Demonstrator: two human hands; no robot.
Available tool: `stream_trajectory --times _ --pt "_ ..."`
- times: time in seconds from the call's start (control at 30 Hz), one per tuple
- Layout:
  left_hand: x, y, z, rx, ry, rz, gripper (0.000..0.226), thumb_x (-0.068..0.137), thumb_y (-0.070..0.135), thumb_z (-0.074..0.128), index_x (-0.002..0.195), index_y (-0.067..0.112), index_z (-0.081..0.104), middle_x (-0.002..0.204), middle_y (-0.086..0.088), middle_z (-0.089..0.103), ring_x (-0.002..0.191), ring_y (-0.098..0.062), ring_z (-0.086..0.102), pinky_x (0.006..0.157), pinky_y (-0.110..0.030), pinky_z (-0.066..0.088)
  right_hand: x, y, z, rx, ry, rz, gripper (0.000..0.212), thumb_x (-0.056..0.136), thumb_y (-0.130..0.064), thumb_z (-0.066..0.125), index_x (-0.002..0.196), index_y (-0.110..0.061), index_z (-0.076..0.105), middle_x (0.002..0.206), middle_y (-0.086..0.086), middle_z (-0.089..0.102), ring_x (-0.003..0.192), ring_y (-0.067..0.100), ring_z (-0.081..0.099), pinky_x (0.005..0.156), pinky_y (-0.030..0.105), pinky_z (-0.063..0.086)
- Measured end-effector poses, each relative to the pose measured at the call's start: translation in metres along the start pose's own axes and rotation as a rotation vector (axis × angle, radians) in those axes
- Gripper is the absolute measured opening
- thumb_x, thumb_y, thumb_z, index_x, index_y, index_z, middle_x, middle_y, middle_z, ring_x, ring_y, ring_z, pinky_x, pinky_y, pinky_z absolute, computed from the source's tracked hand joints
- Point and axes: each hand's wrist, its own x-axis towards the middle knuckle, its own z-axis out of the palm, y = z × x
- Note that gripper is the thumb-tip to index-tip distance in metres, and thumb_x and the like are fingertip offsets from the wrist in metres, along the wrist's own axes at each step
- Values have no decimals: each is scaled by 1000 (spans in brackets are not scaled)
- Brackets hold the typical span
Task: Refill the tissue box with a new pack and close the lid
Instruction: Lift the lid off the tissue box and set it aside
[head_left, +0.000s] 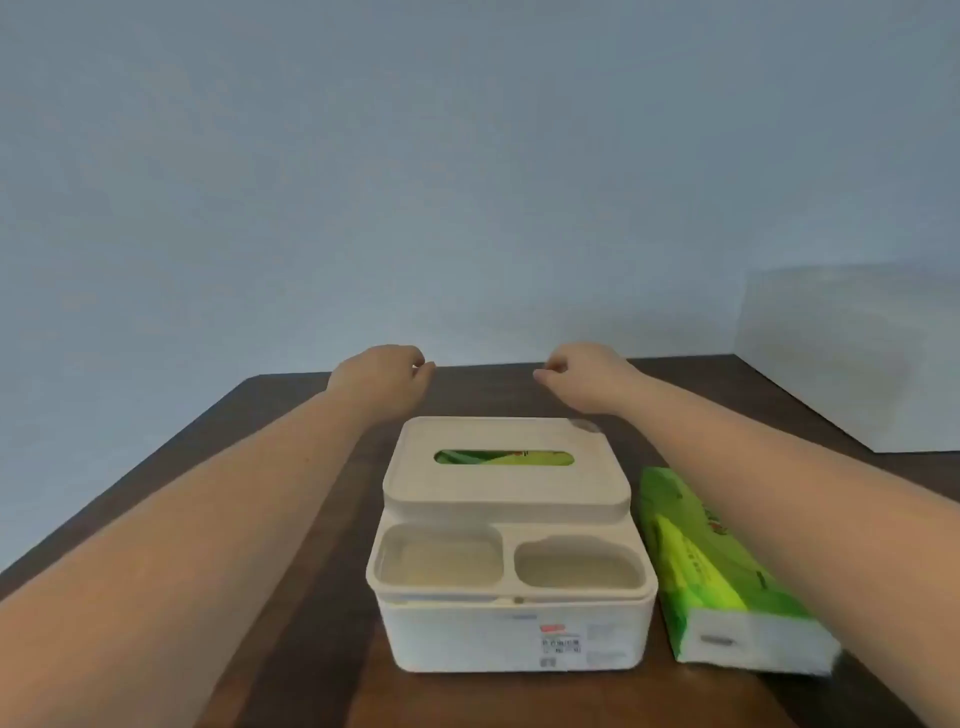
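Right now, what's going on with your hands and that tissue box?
Left hand and right hand loosely curled, empty, beyond the tissue box. Lid on, green showing through its slot. Green tissue pack lies right of box. Nothing blocking.

Both forearms bare, no sleeves or watch visible; left hand (382, 376), right hand (582, 374) apparently ringless, blurry.

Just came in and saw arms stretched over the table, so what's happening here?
A person reaches both arms past a white tissue box on a dark wooden table. The left hand and right hand are loosely curled beyond the box, holding nothing. The lid is on, with green packaging showing through its slot. A green tissue pack lies beside the box on its right, untouched.
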Motion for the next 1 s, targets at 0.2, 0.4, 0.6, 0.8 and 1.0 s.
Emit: stream_trajectory --times 0.2,0.4,0.6,0.8,1.0 --pt "-52 -14 -13 -137 -40 -33 39 99 41 31 91 14 58 93 -5 63 87 -25 56 77 -34 46 -59 -16 -13 -45 -81 131 45 98 -41 43 109 -4 67 103 11 68 83 25 57 71 30 43" --pt "-80 -16 -22 -305 -121 -117 38 97 41 34 92 10 55 69 -7 64 63 -25 60 73 -34 54 -96 -32 -28 -124 -144 274 38 98 -32 44 80 -3 61 66 11 59 58 29 60 55 27 47" --pt "-97 -5 -25 -445 -219 -121 36 98 40 37 112 11 54 72 -8 61 58 -20 54 54 -26 48 -109 -39 -23 -226 -218 374 24 91 -19 49 70 -7 52 63 9 53 58 28 56 65 27 49" --pt "-103 12 -20 -293 -271 -85 23 93 24 42 95 4 54 82 -11 56 62 -26 51 59 -27 44 -112 -40 -13 -255 -109 410 28 90 -32 50 69 -13 52 71 2 57 56 20 53 52 23 38" --pt "-100 13 -21 -260 -136 -123 28 91 17 46 110 2 60 96 -9 59 83 -24 53 71 -29 44 -112 -41 -11 -257 -40 401 28 92 -29 48 67 -16 50 71 0 53 59 17 49 51 23 35"
